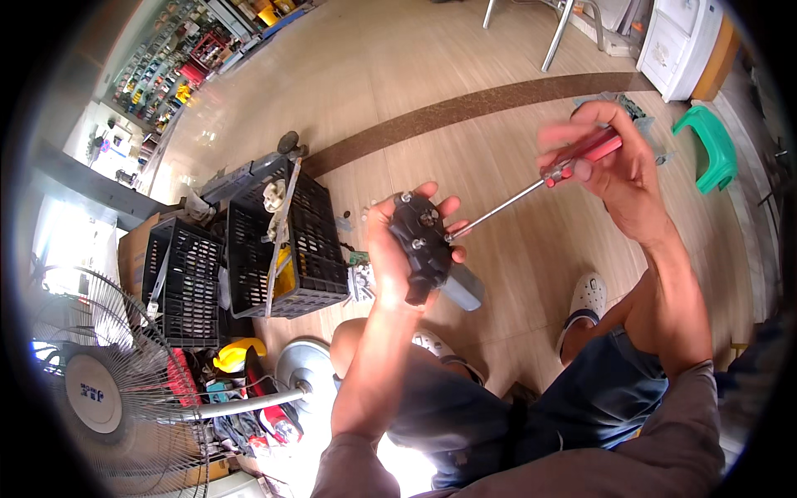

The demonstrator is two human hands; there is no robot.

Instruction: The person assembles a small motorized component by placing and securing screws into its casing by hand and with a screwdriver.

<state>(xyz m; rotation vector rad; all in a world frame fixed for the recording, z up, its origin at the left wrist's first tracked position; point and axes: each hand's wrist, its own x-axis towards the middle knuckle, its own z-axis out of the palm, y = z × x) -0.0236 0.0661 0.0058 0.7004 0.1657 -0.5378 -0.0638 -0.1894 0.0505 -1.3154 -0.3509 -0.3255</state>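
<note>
My left hand is wrapped from below around a black gear motor with a grey cylindrical end. Several silvery screws or studs show on its upper face. In my right hand is a screwdriver with a red handle, held between thumb and fingers; some of those fingers are blurred by motion. The screwdriver's shaft slants down to the left, and its tip meets the motor's right edge, close to my left fingertips. Whether the tip sits in a screw is too small to tell.
Two black plastic crates stand at the left, with a fan nearer me. Yellow and red items lie beside the fan's round base. A green stool and a white cabinet are at the far right.
</note>
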